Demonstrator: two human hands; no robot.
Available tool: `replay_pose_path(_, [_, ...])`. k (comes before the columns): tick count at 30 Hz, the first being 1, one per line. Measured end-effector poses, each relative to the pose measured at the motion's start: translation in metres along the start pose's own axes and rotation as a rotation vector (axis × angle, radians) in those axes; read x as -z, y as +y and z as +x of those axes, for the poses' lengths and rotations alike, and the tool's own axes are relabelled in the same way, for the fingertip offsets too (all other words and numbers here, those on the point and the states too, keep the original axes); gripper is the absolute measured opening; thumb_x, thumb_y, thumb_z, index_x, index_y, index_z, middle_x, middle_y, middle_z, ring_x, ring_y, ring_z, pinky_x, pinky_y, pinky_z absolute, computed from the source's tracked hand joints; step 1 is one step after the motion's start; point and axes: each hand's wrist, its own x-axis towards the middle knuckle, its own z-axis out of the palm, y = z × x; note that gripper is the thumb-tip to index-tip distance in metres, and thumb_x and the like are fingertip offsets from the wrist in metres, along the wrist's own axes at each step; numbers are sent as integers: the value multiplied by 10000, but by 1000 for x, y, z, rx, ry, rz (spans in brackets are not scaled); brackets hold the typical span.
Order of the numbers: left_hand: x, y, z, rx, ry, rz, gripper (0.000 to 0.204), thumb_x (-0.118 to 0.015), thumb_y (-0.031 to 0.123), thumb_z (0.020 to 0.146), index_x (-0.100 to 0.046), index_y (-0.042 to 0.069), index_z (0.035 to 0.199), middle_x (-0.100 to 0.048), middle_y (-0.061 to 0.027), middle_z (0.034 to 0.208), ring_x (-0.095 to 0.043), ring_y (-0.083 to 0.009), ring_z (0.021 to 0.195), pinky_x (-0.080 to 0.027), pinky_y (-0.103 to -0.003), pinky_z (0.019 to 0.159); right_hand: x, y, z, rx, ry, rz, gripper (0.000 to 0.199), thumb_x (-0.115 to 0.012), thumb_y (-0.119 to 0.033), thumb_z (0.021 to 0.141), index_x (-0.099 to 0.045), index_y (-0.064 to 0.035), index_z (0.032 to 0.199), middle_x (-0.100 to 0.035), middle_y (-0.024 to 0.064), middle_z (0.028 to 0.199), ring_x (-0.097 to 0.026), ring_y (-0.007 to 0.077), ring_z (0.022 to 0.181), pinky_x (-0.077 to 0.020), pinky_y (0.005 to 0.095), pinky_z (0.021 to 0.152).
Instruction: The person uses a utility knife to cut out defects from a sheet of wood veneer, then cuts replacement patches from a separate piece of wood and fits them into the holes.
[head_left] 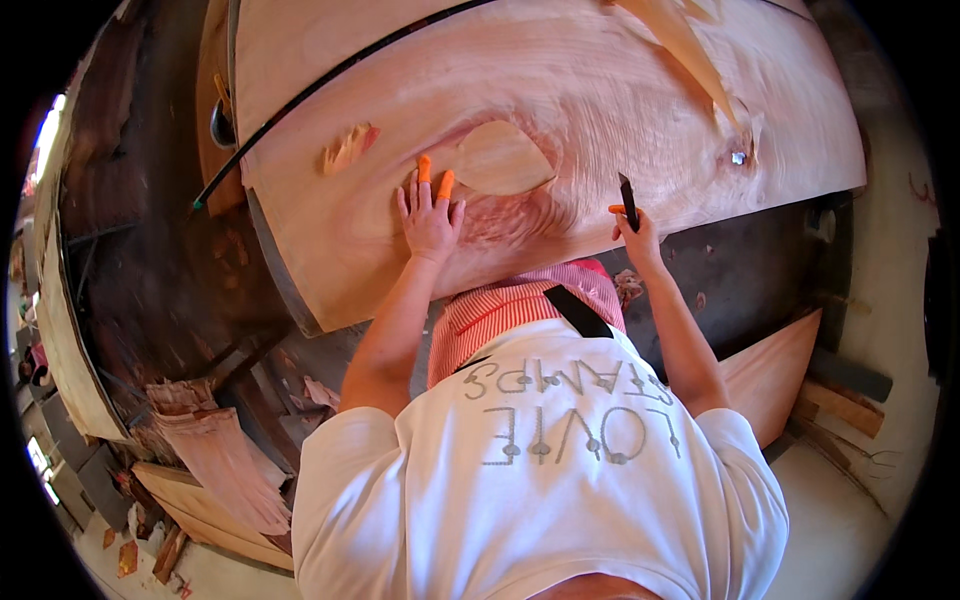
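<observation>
A large sheet of pale wood veneer lies before me. My left hand rests on it with fingers spread, orange covers on two of them. Beside those fingertips is a leaf-shaped veneer patch, over swirling, reddish grain. Near the sheet's front edge, my right hand is closed around a slim black utility knife, its tip pointing away from me. One finger of this hand also wears an orange cover. The knife tip stands apart from the patch; whether it touches the sheet I cannot tell.
A small torn veneer scrap lies left of my left hand. A long veneer strip lies at the far right, near a small hole. A long black rod crosses the far left. Wood boards lean at right.
</observation>
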Motion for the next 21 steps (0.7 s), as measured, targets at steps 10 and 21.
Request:
replay_pose_path(10, [9, 29, 17, -103, -12, 70, 528, -591, 348, 742, -458, 139, 1208, -251, -151, 1375, -277, -325, 1238, -252, -494, 973, 66, 9, 21, 6, 85, 180, 158, -497, -117, 855, -582, -59, 975, -521, 3, 588, -476, 78, 514, -368, 229, 468])
replay_pose_path(21, [16, 32, 12, -45, -210, 165, 585, -602, 385, 714, -467, 109, 1213, -192, -173, 1396, -272, -328, 1243, -271, -457, 974, 273, -1, 77, 429, 453, 518, 176, -470, -12, 796, -582, -28, 931, -491, 3, 645, -510, 101, 598, -415, 233, 567])
